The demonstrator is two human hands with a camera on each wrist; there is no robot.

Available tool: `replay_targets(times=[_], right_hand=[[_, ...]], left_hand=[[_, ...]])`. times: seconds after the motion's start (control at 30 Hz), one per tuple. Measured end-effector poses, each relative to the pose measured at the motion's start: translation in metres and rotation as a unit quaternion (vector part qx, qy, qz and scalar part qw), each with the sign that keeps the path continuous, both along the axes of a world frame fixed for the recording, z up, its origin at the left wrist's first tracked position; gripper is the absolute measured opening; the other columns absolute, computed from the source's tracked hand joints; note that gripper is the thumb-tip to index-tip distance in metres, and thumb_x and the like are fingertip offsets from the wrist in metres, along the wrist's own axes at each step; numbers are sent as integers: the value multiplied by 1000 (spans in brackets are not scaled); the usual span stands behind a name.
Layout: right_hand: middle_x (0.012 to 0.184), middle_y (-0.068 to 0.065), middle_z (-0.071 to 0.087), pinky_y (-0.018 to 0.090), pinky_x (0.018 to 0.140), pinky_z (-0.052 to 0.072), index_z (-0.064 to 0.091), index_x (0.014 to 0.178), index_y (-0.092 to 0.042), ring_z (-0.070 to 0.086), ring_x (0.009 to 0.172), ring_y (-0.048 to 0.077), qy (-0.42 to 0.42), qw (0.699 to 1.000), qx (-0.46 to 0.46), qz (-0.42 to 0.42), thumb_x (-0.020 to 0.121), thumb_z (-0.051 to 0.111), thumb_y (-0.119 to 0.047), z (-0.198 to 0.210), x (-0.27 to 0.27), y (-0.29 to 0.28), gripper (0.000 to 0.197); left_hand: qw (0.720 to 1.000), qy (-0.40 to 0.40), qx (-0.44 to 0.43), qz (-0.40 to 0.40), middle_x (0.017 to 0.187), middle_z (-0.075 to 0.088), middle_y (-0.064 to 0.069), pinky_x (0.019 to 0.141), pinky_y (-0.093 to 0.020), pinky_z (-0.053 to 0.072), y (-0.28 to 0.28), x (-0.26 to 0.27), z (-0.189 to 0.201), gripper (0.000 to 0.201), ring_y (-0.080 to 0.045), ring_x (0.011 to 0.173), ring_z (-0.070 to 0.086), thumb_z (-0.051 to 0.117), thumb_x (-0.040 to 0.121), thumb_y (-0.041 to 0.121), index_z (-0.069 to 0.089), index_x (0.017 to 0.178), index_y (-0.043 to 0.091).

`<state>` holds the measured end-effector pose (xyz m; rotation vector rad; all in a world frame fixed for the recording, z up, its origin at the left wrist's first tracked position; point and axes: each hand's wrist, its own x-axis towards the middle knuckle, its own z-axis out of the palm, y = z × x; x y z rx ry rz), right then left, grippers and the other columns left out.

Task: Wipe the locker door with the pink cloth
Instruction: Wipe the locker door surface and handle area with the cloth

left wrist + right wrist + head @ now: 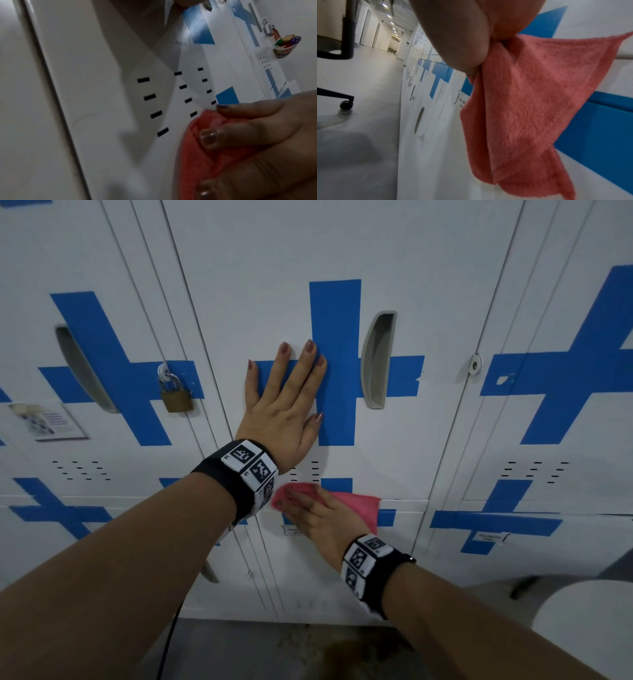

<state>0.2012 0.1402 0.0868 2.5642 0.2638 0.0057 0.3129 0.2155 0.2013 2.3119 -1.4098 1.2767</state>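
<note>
The white locker door (394,251) carries blue tape crosses (334,364) — a pink cloth (356,503) pressed flat against it.

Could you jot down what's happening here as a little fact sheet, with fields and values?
Setting: row of white lockers with blue crosses
Left hand: flat, fingers spread on the locker door
Right hand: holds the pink cloth against the door's lower edge, by the vent slots
Neighbouring locker: brass padlock
Door handle: recessed, untouched
</note>
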Motion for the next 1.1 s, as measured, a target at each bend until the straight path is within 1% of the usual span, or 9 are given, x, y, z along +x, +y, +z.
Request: replay_targets(times=[0.17,0.3,0.5,0.63,0.73,0.9,0.97,1.03,1.1], right_hand=[[158,3,-5,49,108,-18,0,149,-13,-10,144,28,14,999,-27,-10,96,34,-30,-3,6,6,65],[158,4,-7,46,104,-22,-9,147,-11,-11,143,27,3,999,-18,-28,97,33,-28,-7,-5,-6,67],[154,5,-23,47,107,-21,-17,145,-11,-24,140,28,21,999,-31,-32,97,29,-30,-8,-26,-28,69],[146,4,-33,45,102,-26,-24,140,-11,-31,135,26,21,999,-7,-45,97,29,-27,-6,-38,-38,71],[140,4,-38,44,99,-28,-28,137,-12,-38,126,25,16,998,19,-55,97,32,-22,-8,-46,-46,73],[142,3,-37,45,97,-31,-28,138,-14,-37,127,24,9,998,35,-61,96,33,-18,-13,-56,-59,74],[147,4,-28,47,102,-28,-20,142,-14,-30,133,25,-5,998,26,-50,94,39,-19,-15,-61,-67,75],[153,5,-8,49,112,-15,0,146,-13,-13,139,26,-5,997,41,-67,87,52,-20,-16,-66,-74,79],[152,7,-15,50,111,-18,-4,145,-12,-18,138,28,-8,997,25,-73,89,49,-20,-20,-73,-82,78]], left_hand=[[1000,-2,-3,-1,156,8,-5,111,-51,-10,0,0,0,72,-29,143,-1,45,90,36,9,149,14],[1000,2,2,4,156,4,-4,111,-51,-10,0,0,0,73,-26,143,-6,43,91,37,5,149,16],[1000,5,4,9,156,3,-4,111,-52,-10,0,-1,0,74,-28,143,-4,43,90,37,4,149,16],[1000,3,1,6,156,3,-4,111,-51,-11,0,0,0,73,-24,143,-7,41,90,38,4,149,16],[1000,2,3,10,156,6,-5,111,-51,-11,0,0,0,73,-29,143,-2,40,90,39,4,149,15],[1000,1,4,8,157,5,-5,111,-51,-11,0,0,0,72,-28,143,-4,40,91,38,4,150,15],[1000,2,4,7,157,5,-5,111,-51,-11,0,0,0,72,-26,143,-5,41,91,38,5,150,15],[1000,3,5,6,157,5,-5,111,-51,-11,0,0,0,72,-25,143,-6,41,91,38,4,150,16],[1000,4,5,6,157,4,-5,111,-51,-11,0,0,0,72,-23,142,-9,41,92,38,4,150,16]])
